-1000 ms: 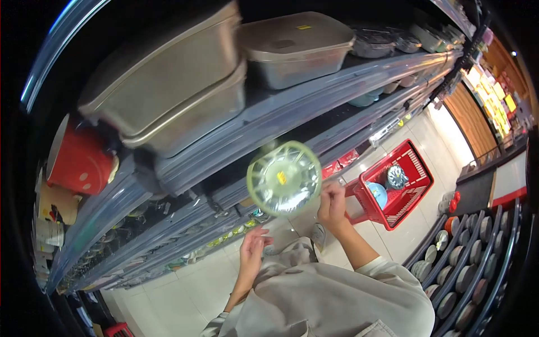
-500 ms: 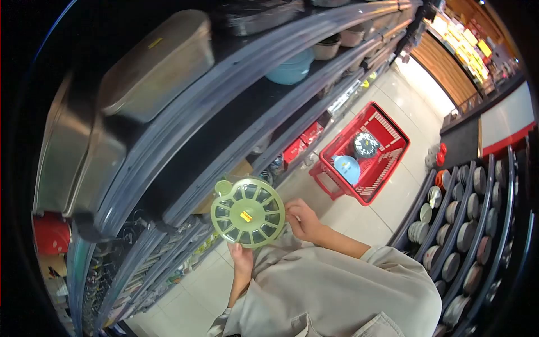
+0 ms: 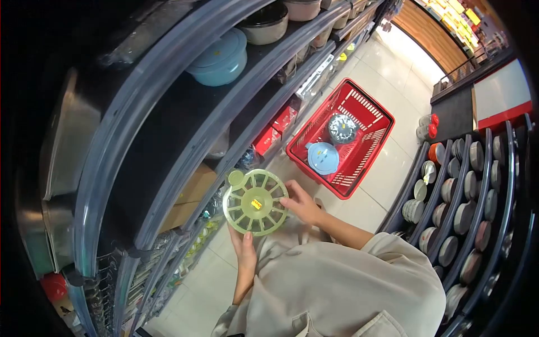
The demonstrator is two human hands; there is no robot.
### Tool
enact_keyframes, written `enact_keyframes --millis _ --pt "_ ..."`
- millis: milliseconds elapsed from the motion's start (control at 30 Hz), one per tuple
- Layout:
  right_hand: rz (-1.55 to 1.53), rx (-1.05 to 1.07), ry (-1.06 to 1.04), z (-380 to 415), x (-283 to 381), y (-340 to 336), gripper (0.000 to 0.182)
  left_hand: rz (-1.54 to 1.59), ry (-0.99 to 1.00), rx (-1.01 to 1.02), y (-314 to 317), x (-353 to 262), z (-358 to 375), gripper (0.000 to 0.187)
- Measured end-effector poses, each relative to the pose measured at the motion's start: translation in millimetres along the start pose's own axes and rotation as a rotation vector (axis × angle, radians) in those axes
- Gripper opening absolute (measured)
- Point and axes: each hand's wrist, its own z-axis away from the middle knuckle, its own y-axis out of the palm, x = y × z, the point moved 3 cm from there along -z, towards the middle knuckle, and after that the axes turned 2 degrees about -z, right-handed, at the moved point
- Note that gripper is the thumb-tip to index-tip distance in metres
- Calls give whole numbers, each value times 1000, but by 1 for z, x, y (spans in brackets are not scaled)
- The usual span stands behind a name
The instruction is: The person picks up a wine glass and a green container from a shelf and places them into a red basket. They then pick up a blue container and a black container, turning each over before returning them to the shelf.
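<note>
The person holds a pale green round lid [image 3: 254, 202] in both hands in front of the chest, above the light floor of a shop aisle. The left hand [image 3: 245, 249] comes up from below with its fingers closed around the lid's lower edge; the thumb lies along the rim nearest the body. The right hand [image 3: 301, 203] grips the lid's right edge, its fingers curled and pinching the rim, the fingertips lying on the ribbed face.

The lid is a flat disc with spokes running from a centre hub to the rim, so it has no long axis of its own. Its ribbed face is turned up toward the camera. A small round tab sticks out from the rim at the upper left, pointing toward the shelving [image 3: 168, 112]. A little yellow sticker sits near the hub.

Just beyond the hands, on the floor, stands a red shopping basket [image 3: 368, 163], with a blue lidded dish [image 3: 323, 157] and a dark patterned round item [image 3: 342, 128] inside it. On the shelf to the upper left sits a blue lidded pot [image 3: 219, 56].
</note>
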Motion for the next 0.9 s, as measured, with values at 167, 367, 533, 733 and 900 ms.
enact_keyframes --millis 167,367,533,733,900 --pt "-259 -220 65 -4 -23 -64 32 69 -65 148 52 -3 -11 81" --pt "-355 -757 -214 -9 -32 -162 36 -97 2 111 58 5 -21 65" --pt "-361 -996 -136 -35 -47 -230 47 -78 0 21 50 9 -21 62" --pt "-389 -1028 -110 -74 -75 -289 52 -78 -20 -39 44 8 -17 56" --pt "-326 -1172 -87 -96 -84 -301 54 -87 -5 -78 39 3 -18 55"
